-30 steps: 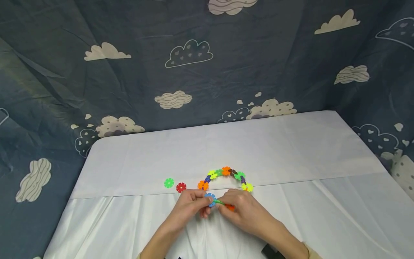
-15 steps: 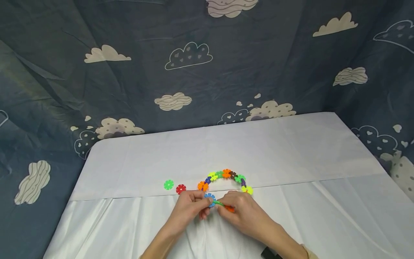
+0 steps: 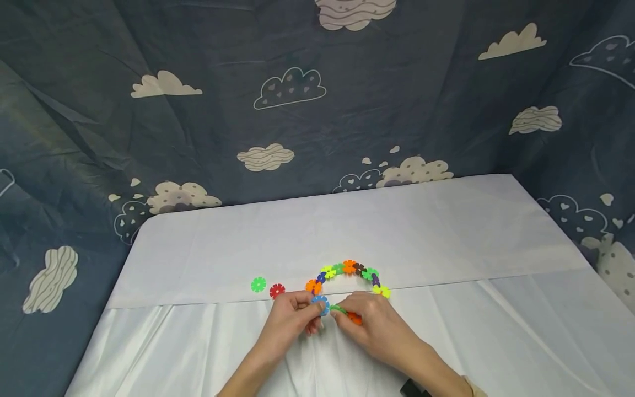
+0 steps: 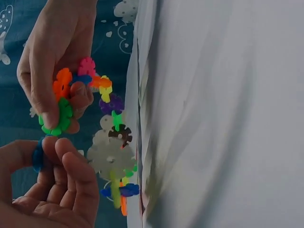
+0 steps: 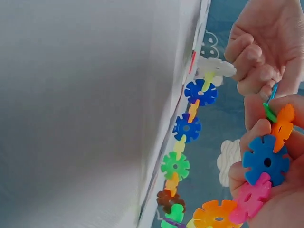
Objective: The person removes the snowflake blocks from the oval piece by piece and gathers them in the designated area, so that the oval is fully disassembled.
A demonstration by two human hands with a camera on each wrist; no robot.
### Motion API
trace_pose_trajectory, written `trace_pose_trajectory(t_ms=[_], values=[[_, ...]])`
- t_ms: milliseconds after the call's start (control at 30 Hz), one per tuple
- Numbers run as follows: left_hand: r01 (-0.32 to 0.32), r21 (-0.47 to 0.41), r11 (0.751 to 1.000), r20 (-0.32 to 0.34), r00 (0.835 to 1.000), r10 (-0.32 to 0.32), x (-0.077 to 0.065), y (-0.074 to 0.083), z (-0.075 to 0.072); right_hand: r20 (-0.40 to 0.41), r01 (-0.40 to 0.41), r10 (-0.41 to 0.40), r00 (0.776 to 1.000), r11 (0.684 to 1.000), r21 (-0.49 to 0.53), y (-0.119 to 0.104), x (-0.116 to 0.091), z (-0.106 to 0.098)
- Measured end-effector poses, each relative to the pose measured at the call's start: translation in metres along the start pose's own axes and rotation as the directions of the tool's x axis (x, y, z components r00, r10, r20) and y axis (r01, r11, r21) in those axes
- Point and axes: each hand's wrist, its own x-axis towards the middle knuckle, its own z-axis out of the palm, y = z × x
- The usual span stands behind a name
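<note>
My left hand (image 3: 292,317) pinches a blue notched snowflake disc (image 3: 319,304) between thumb and forefinger. Facing it, my right hand (image 3: 374,322) pinches a green disc (image 4: 61,118) at the end of a chain of interlocked discs. In the head view a small gap parts the blue disc from the green one. Beyond the green disc, an orange disc (image 5: 283,127), a blue one (image 5: 266,159) and a pink one (image 5: 250,198) lie against the right palm and fingers. The rest of the chain (image 3: 349,267) arcs behind both hands, partly hidden by them.
Loose on the white-covered table (image 3: 208,242) are a green disc (image 3: 258,284) and a red disc (image 3: 277,290), left of the chain. A dark object (image 3: 414,388) shows by the right forearm. A dark cloud-print cloth (image 3: 213,127) hangs behind the table.
The blue disc and the green disc met a second ago; now they stand slightly apart. My left hand's disc has shifted a little left, and the chain a little right.
</note>
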Motion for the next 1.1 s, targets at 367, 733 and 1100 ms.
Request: trace_pose_trajectory(t_ms=[367, 733, 1100], values=[[-0.016, 0.301, 0.954, -0.145, 0.988, 0.062, 0.01, 0.007, -0.048, -0.01, -0.19, 0.19, 0.982, 0.977, -0.102, 0.002, 0.002, -0.007], [0.127, 0.582, 0.803, -0.31, 0.948, 0.074, 0.015, 0.006, -0.093, -0.016, -0.241, 0.24, 0.971, 0.969, -0.063, 0.005, 0.003, -0.011], [0.074, 0.705, 0.706, -0.307, 0.928, 0.209, 0.01, 0.007, -0.091, 0.031, -0.199, 0.2, 0.979, 0.98, -0.005, 0.009, 0.004, -0.014]])
